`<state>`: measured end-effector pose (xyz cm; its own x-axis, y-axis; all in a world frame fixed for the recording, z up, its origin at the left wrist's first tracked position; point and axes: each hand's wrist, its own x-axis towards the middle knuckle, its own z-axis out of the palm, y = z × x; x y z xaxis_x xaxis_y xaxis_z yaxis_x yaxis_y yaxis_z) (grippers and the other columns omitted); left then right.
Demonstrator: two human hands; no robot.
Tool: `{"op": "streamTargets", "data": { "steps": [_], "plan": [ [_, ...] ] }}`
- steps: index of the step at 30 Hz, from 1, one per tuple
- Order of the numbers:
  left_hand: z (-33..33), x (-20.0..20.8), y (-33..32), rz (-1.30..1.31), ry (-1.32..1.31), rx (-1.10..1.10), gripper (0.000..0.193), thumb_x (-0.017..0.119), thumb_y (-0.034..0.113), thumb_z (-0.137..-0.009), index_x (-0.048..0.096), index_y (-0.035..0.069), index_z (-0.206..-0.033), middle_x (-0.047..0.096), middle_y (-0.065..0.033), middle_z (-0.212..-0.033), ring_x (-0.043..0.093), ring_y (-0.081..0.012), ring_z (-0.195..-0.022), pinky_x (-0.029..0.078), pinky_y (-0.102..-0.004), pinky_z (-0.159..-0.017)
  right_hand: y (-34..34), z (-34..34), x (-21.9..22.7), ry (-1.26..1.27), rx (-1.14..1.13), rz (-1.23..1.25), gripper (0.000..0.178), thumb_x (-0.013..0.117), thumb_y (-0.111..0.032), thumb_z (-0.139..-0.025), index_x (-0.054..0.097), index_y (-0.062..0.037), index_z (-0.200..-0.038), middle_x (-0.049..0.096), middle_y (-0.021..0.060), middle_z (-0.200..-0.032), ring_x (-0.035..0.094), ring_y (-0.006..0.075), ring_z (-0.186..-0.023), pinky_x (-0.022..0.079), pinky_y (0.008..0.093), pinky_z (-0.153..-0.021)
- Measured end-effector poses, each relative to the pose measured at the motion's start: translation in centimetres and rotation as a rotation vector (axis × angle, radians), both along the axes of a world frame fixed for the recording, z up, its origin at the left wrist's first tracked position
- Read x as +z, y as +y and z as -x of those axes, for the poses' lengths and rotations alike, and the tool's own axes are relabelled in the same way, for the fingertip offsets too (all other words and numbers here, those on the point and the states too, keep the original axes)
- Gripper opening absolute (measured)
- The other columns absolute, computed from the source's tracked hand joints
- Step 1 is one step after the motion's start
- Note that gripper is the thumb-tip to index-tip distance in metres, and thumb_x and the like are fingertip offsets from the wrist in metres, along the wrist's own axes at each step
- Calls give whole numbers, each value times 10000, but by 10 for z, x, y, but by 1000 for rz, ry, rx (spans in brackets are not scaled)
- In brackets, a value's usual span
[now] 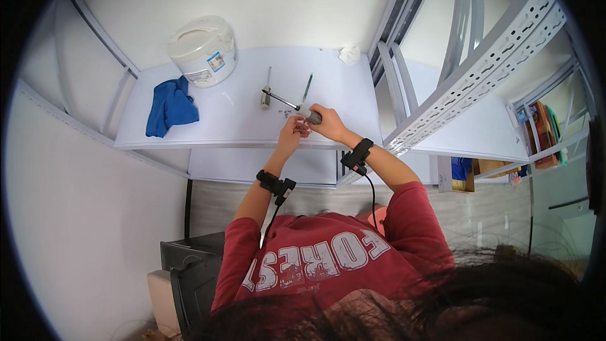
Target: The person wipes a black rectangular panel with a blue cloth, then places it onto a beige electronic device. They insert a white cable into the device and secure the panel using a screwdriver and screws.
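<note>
My right hand (328, 124) is wrapped round the grey handle of a screwdriver (283, 100), held above the white shelf (233, 117). Its dark shaft points away to the left. Close beside it, my left hand (291, 135) has its fingertips pinched together near the handle's near end; whatever they hold is too small to make out. Several small metal pieces like screws (286, 113) lie just beyond my left fingers. A second screwdriver (266, 97) with a pale handle lies farther off, shaft pointing away. To the right of it is a thin green pen or pencil (307, 87).
A white lidded bucket (218, 63) and a blue cloth (172, 108) sit at the shelf's left. Crumpled white tissue (349, 55) lies at the back right. A perforated metal upright (467, 82) rises on the right. A black bin (196, 265) stands below left.
</note>
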<state>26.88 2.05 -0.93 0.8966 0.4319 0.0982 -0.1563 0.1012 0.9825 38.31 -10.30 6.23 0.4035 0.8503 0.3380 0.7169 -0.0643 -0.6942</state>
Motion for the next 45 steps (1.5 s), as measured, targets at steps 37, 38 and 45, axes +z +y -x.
{"op": "streamTargets", "data": {
  "steps": [37, 38, 45],
  "plan": [
    [432, -64, -272, 341, 116, 1526, 131, 465, -15, -897, 587, -55, -924, 615, -87, -743, 628, -162, -630, 543, -276, -591, -88, 387, -40, -110, 1287, 170, 414, 707, -363, -768, 558, -25, -953, 613, 148, -750, 596, 307, -680, 448, 385, -602],
    [446, -63, -284, 346, 127, 1530, 131, 465, -7, -899, 584, -54, -930, 612, -88, -736, 623, -164, -611, 542, -277, -578, -98, 401, -37, -120, 1298, 174, 415, 696, -355, -788, 543, -18, -975, 601, 133, -738, 585, 271, -660, 445, 362, -601],
    [497, -80, -333, 252, 280, 1534, 231, 485, 196, -938, 622, 34, -846, 542, 0, -585, 476, -86, -479, 356, -230, -429, -132, 441, -92, 188, 1113, 243, 378, 549, -351, -922, 461, -14, -1071, 579, 100, -721, 575, 186, -579, 453, 318, -550]
  ]
}}
